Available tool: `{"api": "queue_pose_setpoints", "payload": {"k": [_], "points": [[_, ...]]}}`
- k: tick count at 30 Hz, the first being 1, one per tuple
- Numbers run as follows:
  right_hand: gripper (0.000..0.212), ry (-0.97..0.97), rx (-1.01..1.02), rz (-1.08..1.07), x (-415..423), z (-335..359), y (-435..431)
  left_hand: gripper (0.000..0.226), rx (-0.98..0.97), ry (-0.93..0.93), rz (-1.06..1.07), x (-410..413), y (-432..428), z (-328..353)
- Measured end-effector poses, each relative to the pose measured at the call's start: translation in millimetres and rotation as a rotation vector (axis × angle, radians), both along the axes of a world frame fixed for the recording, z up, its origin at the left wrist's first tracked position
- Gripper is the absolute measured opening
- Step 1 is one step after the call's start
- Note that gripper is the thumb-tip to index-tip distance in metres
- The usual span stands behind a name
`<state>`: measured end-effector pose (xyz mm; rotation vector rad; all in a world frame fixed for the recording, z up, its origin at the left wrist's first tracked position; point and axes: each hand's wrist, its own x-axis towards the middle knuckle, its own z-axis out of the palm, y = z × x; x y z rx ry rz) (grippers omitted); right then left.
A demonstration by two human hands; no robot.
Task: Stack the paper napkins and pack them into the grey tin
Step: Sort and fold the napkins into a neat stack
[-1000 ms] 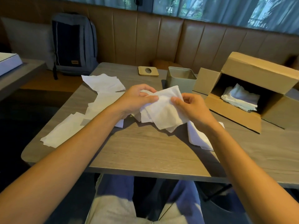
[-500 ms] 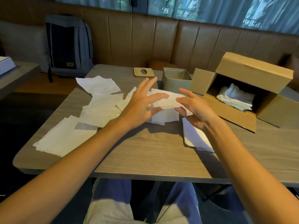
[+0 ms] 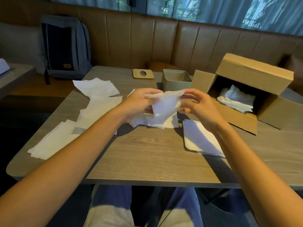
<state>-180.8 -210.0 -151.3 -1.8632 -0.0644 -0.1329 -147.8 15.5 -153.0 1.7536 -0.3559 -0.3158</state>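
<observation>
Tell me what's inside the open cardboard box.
A loose pile of white napkins lies inside the cardboard box, which is tipped on its side, opening towards the camera. The dark space behind the pile is hidden, so anything further back cannot be seen.

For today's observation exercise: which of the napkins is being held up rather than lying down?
The napkin pinched at its top edge between left hand and right hand; the others lie on the table or inside the box.

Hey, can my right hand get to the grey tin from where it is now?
Probably yes. The grey tin stands open just beyond the right hand with nothing between them, though that hand pinches a napkin.
</observation>
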Motion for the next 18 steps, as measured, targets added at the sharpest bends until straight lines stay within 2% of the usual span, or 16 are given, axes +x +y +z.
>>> {"api": "queue_pose_setpoints", "payload": {"k": [2, 4, 8, 13, 18], "points": [[0.029, -0.055, -0.142, 0.025, 5.1, -5.3, 4.7, 0.025, -0.023, 0.192, -0.042, 0.1, 0.7, 2.0], [0.020, -0.100, -0.221, -0.013, 10.0, -9.9, 11.6, 0.020, 0.005, 0.264, -0.041, 2.4, 0.4, 1.2], [0.023, -0.067, -0.168, -0.063, 19.8, -16.1, 19.9, 0.030, -0.052, 0.304, 0.087, 9.9, 1.5, -2.9], [0.026, 0.002, -0.121, -0.048, 28.7, -13.7, 27.5, 0.016, -0.136, 0.245, 0.337, 21.4, 2.0, -3.9], [0.027, 0.055, -0.052, -0.047, 32.4, -16.8, 35.4, 0.029, -0.154, 0.335, 0.379, 28.1, 6.3, -5.2]]}}
